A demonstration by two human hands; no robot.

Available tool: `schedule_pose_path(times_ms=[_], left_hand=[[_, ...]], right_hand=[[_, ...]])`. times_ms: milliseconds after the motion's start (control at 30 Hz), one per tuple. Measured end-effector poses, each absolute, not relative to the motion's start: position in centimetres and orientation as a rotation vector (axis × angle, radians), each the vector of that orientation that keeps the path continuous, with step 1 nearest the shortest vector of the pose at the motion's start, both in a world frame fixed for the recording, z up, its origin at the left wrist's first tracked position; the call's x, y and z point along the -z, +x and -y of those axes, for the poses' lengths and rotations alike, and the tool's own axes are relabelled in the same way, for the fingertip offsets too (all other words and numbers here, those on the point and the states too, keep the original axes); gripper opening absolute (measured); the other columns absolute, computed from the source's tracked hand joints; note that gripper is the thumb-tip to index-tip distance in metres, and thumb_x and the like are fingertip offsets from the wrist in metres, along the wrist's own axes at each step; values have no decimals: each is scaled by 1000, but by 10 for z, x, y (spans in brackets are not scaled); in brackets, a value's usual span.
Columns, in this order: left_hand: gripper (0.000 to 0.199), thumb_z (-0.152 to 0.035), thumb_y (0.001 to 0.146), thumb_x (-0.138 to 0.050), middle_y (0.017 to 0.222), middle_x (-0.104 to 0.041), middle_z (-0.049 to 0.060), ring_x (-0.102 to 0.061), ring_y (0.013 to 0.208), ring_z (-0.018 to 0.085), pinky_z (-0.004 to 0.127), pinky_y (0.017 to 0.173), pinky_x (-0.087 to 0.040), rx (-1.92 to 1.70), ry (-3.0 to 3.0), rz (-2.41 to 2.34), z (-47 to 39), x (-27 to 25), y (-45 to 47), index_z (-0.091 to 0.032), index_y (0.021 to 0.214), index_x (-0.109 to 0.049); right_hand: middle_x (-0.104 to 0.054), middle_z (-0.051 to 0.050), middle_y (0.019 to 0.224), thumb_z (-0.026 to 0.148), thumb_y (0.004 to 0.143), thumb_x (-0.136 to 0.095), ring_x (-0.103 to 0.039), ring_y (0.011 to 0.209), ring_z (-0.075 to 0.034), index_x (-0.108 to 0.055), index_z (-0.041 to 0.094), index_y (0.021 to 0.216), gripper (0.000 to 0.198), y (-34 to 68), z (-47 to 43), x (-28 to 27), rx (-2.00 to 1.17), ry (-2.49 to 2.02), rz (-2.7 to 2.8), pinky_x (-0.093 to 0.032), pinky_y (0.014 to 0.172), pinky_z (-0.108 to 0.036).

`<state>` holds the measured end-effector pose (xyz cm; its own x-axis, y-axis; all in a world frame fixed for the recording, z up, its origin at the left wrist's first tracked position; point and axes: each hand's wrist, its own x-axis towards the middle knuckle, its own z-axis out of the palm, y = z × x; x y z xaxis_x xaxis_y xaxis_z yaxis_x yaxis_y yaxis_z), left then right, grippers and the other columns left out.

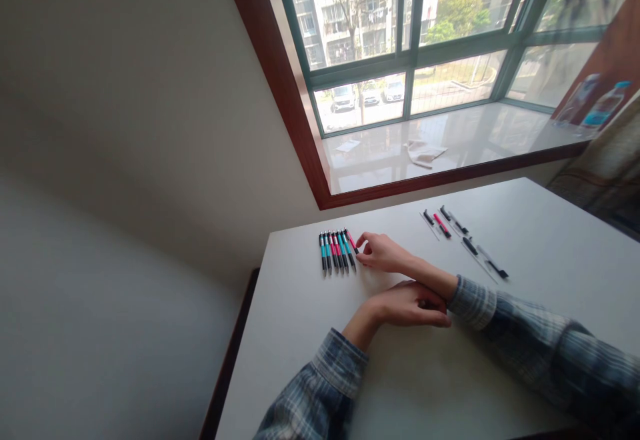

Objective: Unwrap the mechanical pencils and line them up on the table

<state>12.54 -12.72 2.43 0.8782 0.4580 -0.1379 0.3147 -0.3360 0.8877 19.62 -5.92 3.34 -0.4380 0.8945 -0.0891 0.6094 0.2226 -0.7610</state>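
My right hand [383, 253] reaches across to the left, its fingers closed at a pink and black pen [351, 240] at the right end of a row. Beside that pen lie several click pens [333, 253], teal or pink with black grips, side by side with their tips toward me. My left hand [407, 303] is below my right wrist, palm down, with the thumb stretched out. Its fingers are slightly bent and partly hidden by the right forearm; I see nothing held in it.
Loose pen parts lie at the table's far right: a pink barrel [442, 225], black pieces [470, 247], thin refills [486, 269] and a clear barrel [493, 262]. The white table [300, 333] meets the wall below a window sill [375, 167] holding a cloth [424, 153] and bottles [606, 107].
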Motion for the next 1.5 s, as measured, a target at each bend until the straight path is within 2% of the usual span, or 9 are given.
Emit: schedule_pose_path(times_ms=[400, 767, 1133, 1300, 1500], left_hand=[[17, -34, 90, -69, 80, -75, 0, -66, 74, 15, 23, 68, -50, -157, 1949, -536, 126, -22, 126, -21, 82, -76], [20, -35, 90, -69, 79, -72, 0, -62, 74, 14, 22, 68, -47, -86, 1951, -559, 127, -27, 126, -19, 82, -76], [21, -38, 89, -68, 80, -71, 0, -59, 73, 14, 23, 67, -43, -107, 1925, -563, 126, -19, 127, -18, 85, -75], [14, -30, 88, -66, 77, -66, -1, -54, 70, 12, 23, 66, -39, -171, 1857, -545, 126, -20, 122, -17, 85, -70], [16, -31, 86, -67, 69, -57, -3, -48, 65, 11, 24, 62, -36, -183, 1747, -552, 126, -26, 121, -16, 83, -67]], right_hand=[[-77, -4, 85, 24, 87, -66, -68, 74, -18, -66, 18, 111, 25, 195, 60, -27, -1021, -1348, 2186, -45, 63, -25], [-77, -4, 97, 19, 86, -65, -69, 79, -17, -66, 20, 109, 22, 194, 59, -20, -953, -1306, 2141, -48, 71, -26], [-77, -3, 95, 16, 85, -64, -69, 79, -18, -68, 21, 101, 17, 197, 58, -12, -912, -1195, 2135, -49, 69, -26], [-77, -3, 93, 15, 85, -63, -69, 74, -17, -68, 22, 103, 19, 219, 56, -15, -786, -1205, 2157, -50, 67, -26], [-77, -2, 89, 16, 87, -60, -68, 70, -16, -69, 22, 100, 17, 301, 37, -22, -498, -1296, 2040, -50, 70, -28]])
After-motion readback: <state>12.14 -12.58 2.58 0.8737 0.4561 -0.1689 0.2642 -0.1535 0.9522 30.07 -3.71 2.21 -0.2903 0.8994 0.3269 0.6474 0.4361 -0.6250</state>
